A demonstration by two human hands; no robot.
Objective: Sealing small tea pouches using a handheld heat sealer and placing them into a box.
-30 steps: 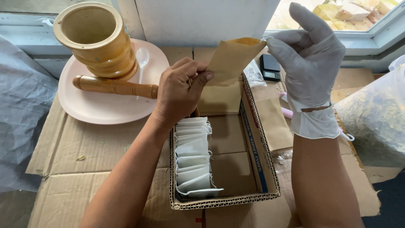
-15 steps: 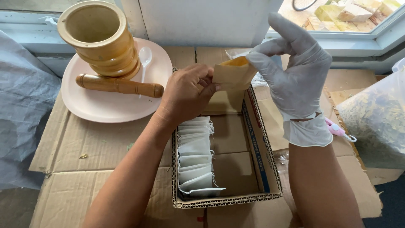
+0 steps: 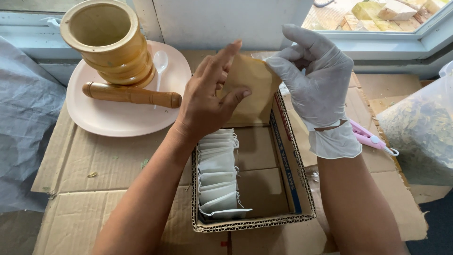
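Note:
My bare left hand (image 3: pixel 207 101) and my white-gloved right hand (image 3: pixel 318 82) both grip a small brown paper pouch (image 3: pixel 250 87), held upright above the far end of an open cardboard box (image 3: pixel 297 189). The left thumb and fingers pinch the pouch's left side; the gloved fingers hold its upper right corner. Inside the box a row of several white filter bags (image 3: pixel 217 179) stands along the left wall.
A wooden mortar (image 3: pixel 106 42) and pestle (image 3: pixel 132 95) sit with a white plastic spoon (image 3: pixel 160 61) on a pale pink plate (image 3: pixel 108 125) at far left. Pink scissors (image 3: pixel 370 138) and a clear bag of dried leaves (image 3: pixel 422 132) lie at right. Flattened cardboard (image 3: pixel 94 165) covers the surface.
The pouch has come down and closer to me, and both hands have closed in around it; the left hand's fingers now spread over its front.

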